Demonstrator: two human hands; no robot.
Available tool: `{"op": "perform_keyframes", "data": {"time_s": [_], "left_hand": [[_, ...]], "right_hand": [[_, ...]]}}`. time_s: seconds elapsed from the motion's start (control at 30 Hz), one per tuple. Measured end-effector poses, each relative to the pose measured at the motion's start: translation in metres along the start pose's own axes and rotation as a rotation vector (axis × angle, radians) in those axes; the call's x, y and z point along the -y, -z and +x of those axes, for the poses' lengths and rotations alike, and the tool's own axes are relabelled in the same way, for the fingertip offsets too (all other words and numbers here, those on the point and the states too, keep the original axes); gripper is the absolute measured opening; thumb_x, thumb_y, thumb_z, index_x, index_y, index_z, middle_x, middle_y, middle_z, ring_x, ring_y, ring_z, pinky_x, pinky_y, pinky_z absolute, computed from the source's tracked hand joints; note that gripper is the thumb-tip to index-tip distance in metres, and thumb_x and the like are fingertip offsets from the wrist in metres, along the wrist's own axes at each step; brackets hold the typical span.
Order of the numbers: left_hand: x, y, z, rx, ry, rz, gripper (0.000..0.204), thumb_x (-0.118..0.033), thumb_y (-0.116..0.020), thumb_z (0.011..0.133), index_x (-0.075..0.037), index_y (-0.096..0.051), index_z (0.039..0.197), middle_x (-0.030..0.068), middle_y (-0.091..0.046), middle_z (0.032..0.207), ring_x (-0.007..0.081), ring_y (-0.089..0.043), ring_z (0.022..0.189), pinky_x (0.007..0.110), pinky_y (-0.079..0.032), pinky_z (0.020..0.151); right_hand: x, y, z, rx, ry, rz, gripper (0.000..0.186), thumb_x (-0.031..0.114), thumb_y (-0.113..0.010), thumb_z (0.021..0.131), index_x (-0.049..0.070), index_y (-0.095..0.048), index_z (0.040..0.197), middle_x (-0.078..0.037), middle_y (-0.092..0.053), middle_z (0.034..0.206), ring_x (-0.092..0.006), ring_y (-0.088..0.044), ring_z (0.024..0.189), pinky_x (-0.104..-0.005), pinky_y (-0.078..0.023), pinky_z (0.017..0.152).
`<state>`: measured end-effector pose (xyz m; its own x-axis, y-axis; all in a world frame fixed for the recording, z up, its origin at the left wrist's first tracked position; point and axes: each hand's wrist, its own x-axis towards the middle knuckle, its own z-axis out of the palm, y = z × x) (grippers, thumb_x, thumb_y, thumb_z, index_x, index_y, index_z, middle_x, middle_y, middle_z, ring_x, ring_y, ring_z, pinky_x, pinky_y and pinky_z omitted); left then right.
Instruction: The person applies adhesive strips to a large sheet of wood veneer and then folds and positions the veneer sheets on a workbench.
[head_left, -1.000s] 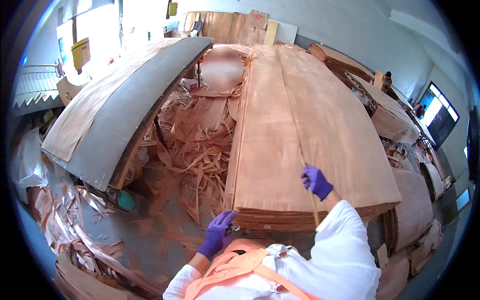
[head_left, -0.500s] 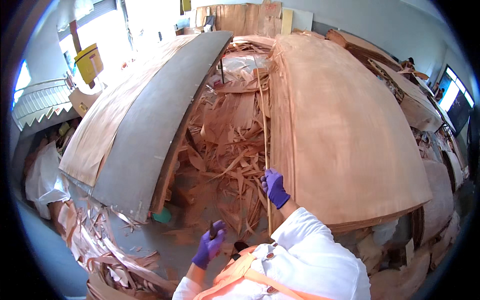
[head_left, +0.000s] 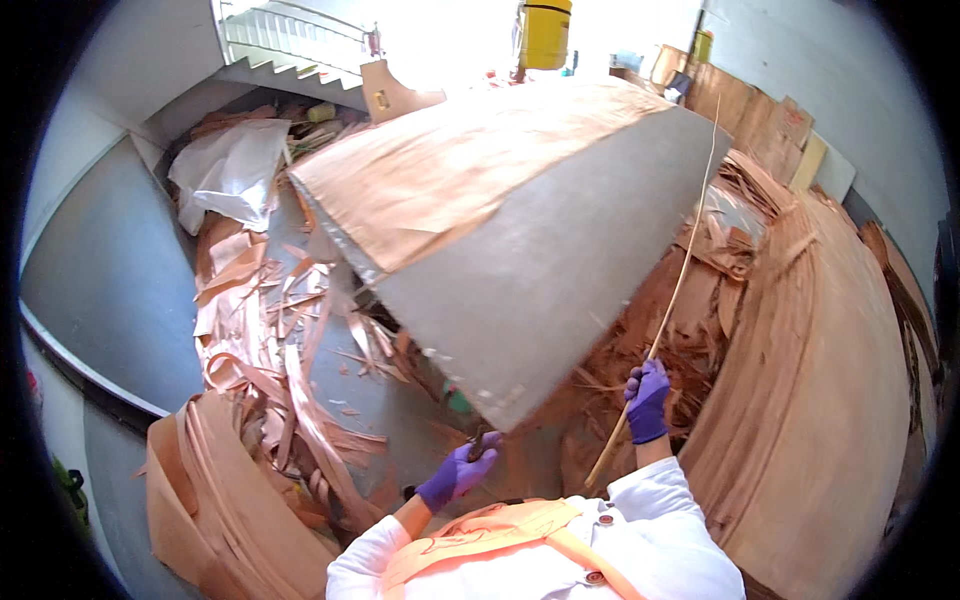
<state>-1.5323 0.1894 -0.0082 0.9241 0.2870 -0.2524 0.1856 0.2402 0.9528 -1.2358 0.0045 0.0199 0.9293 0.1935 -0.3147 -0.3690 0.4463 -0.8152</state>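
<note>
A purple glove covers my right hand (head_left: 650, 405), which is closed around a long, thin wooden stick (head_left: 684, 268). The stick slants up and away, its far end in front of the table's far right corner and its lower end by my waist. My left hand (head_left: 455, 476), gloved in purple too, grips a short dark tool (head_left: 477, 440) whose kind I cannot make out. Just beyond it is the near corner of a large grey-topped table (head_left: 540, 250). A thin sheet of wood veneer (head_left: 440, 190) lies over the table's left part.
On the right stands a tall stack of veneer sheets (head_left: 810, 400). Veneer scraps (head_left: 660, 330) litter the gap between stack and table. More strips (head_left: 300, 370) and a curled veneer bundle (head_left: 220, 490) lie at the left, near a white plastic sack (head_left: 235, 175). A yellow container (head_left: 546, 35) stands beyond the table.
My view has turned left, so the table now sits ahead of me. The stick has gone from nearly upright to leaning right, still in my right hand. My left hand keeps its dark tool.
</note>
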Motion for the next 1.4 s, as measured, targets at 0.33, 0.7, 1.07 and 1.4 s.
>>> {"op": "perform_keyframes", "data": {"time_s": [0.33,0.7,1.07,1.4], "left_hand": [[-0.088,0.192,0.031,0.016,-0.201,0.106,0.037,-0.016,-0.05,0.092,-0.003,-0.047,0.126,0.0039,-0.056,0.114,0.0096,-0.049,0.103,0.026,-0.038,0.092],[-0.153,0.375,0.107,0.02,0.185,-0.071,0.027,-0.016,-0.052,0.089,-0.004,-0.05,0.113,0.0048,-0.059,0.075,0.0113,-0.056,0.057,0.024,-0.047,0.051],[-0.2,0.57,0.216,-0.142,0.292,0.371,0.03,-0.033,-0.057,0.087,-0.005,-0.052,0.078,0.0062,-0.055,0.06,0.0137,-0.055,0.047,0.025,-0.044,0.044],[-0.217,0.641,0.3,0.29,0.589,0.088,0.026,-0.027,-0.057,0.085,-0.002,-0.054,0.09,0.012,-0.057,0.062,0.0207,-0.056,0.049,0.031,-0.046,0.045]], "right_hand": [[-0.153,-0.288,0.024,-0.007,-0.137,-0.104,0.021,0.021,-0.046,0.087,0.023,-0.051,0.107,0.0,-0.049,0.063,-0.0119,-0.041,0.041,-0.0274,-0.031,0.035],[-0.255,-0.401,0.039,0.702,-0.37,0.013,0.018,0.023,-0.049,0.092,0.01,-0.051,0.104,-0.004,-0.054,0.075,-0.0132,-0.054,0.061,-0.0257,-0.044,0.05],[-0.223,-0.447,0.103,-0.16,0.106,-0.663,0.056,0.027,-0.07,0.076,-0.007,-0.042,0.111,-0.006,-0.055,0.068,-0.0096,-0.051,0.052,-0.0248,-0.038,0.041],[-0.219,-0.508,0.116,-0.163,0.258,-0.524,0.017,0.018,-0.059,0.086,0.001,-0.062,0.09,0.002,-0.058,0.073,-0.0049,-0.05,0.061,-0.0207,-0.043,0.056]]}}
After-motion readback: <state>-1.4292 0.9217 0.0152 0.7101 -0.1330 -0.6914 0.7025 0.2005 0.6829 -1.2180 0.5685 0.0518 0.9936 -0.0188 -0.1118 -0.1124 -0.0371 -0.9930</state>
